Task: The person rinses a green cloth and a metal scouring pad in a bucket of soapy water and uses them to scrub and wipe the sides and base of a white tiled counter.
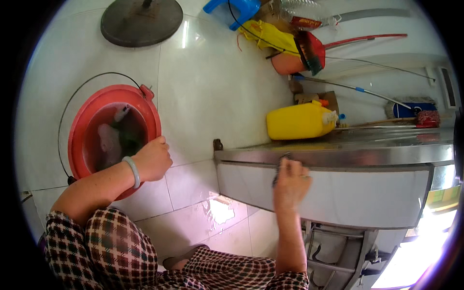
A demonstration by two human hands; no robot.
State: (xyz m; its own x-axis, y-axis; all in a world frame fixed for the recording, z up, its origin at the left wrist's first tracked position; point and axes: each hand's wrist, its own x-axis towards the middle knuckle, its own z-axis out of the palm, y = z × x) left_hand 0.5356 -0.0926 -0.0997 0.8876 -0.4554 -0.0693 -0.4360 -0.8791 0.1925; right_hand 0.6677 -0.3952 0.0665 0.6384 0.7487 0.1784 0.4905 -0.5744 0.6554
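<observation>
My left hand (155, 158) grips the near right rim of a red plastic bucket (95, 97); a pale bangle circles that wrist. Inside the bucket is murky water with a soaked pinkish cloth (109, 139), something dark green, and a small pale item (121, 112) whose kind I cannot tell. Over to the right, my right hand (293, 177) pinches a dark scrubbing pad (278, 170), mostly hidden by the fingers. The pad is against the stainless-steel edge (250, 156) of a cabinet, just above its white panel (326, 192).
A yellow jerrycan (301, 121) lies beside the steel edge. Behind it are a mop (413, 108), a red dustpan (313, 50), a yellow bag (270, 36) and a blue stool (235, 11). A round dark base (141, 23) stands far left. Water (221, 210) wets the tiles below the cabinet.
</observation>
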